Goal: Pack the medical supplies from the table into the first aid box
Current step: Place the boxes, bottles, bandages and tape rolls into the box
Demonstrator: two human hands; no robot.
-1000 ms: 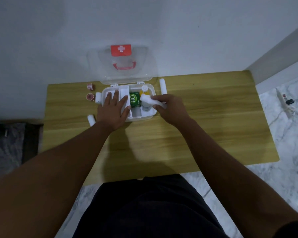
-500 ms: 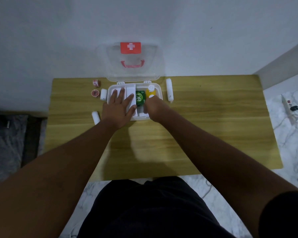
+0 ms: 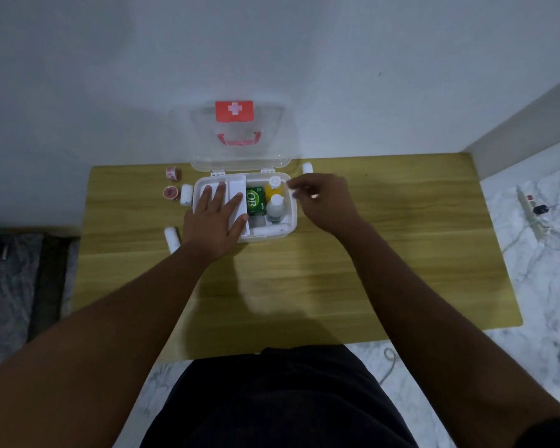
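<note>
Now we press our left hand point(image 3: 215, 226) flat on the white plastic first aid box point(image 3: 290, 218), while our empty, loosely curled right hand point(image 3: 325, 202) nears the light, soft white gauze roll point(image 3: 307, 167), best pinched mid-length.

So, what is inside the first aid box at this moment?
In the first aid box: a green packet, a yellow bottle and a clear bottle. The left hand covers the white tray; anything beneath is hidden.
</note>
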